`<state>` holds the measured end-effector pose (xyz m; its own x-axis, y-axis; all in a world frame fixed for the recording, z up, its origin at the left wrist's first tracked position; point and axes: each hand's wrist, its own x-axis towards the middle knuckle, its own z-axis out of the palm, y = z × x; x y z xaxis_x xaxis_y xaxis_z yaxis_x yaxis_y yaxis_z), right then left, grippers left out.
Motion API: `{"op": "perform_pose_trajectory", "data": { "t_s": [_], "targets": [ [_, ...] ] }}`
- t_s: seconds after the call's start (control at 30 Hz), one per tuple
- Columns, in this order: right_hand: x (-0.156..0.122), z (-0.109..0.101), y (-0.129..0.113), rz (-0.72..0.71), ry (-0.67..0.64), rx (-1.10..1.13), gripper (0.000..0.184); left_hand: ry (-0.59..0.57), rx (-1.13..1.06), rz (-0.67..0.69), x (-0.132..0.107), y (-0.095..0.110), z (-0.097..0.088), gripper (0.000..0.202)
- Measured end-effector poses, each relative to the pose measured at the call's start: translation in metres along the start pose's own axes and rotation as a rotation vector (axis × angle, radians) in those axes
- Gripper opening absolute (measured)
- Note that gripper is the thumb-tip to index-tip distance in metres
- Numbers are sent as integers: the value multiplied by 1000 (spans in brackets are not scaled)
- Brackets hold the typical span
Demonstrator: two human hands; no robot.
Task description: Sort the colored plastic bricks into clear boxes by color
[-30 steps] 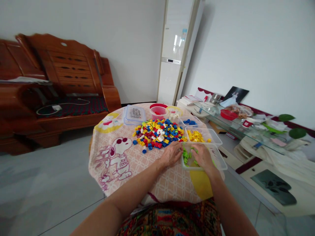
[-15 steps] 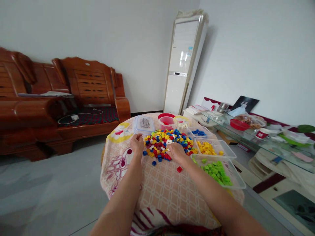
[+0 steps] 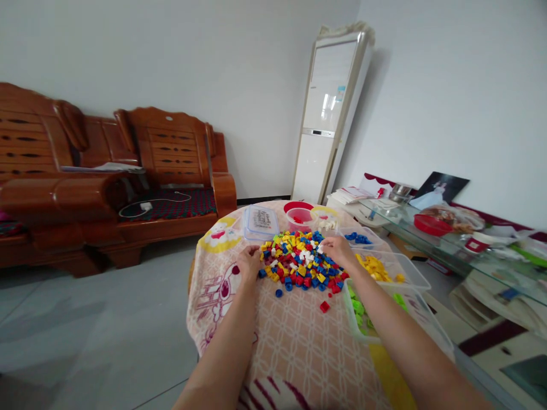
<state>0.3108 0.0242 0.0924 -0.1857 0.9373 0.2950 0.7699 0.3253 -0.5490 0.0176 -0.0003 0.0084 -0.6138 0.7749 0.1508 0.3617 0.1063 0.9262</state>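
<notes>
A heap of small red, blue, yellow and white bricks (image 3: 299, 265) lies on a round table with a cartoon cloth (image 3: 294, 341). My left hand (image 3: 248, 263) rests at the heap's left edge, fingers curled on the cloth. My right hand (image 3: 338, 249) is at the heap's far right side, fingertips pinched on a small white piece. Under my right forearm stands a clear tub of green bricks (image 3: 363, 313). Behind it are a tub of yellow bricks (image 3: 378, 267) and a tub of blue bricks (image 3: 356, 236). One red brick (image 3: 324, 306) lies apart.
A clear lid (image 3: 260, 219), a red tub (image 3: 299, 213) and a tub of white pieces (image 3: 325, 219) stand at the table's far edge. A wooden sofa (image 3: 106, 188) fills the left, a tall white air conditioner (image 3: 329, 114) the corner, a cluttered glass shelf (image 3: 448, 228) the right.
My right hand moved from the green tub to the heap, then to its far right side. My left hand shifted to the heap's left edge. The view swung left.
</notes>
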Motion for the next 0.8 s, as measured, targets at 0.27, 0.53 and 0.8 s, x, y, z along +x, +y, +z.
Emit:
{"op": "perform_pose_trajectory", "data": {
  "t_s": [0.27,0.53,0.8],
  "targets": [
    [79,-1,20,357,257,209,30,-54,105,-28,2,2,0,25],
    [45,10,14,106,207,7,19,-64,189,-19,-4,10,0,27],
    [-9,38,-29,-169,-64,-569,22,-46,206,23,-14,12,4,32]
  ]
}}
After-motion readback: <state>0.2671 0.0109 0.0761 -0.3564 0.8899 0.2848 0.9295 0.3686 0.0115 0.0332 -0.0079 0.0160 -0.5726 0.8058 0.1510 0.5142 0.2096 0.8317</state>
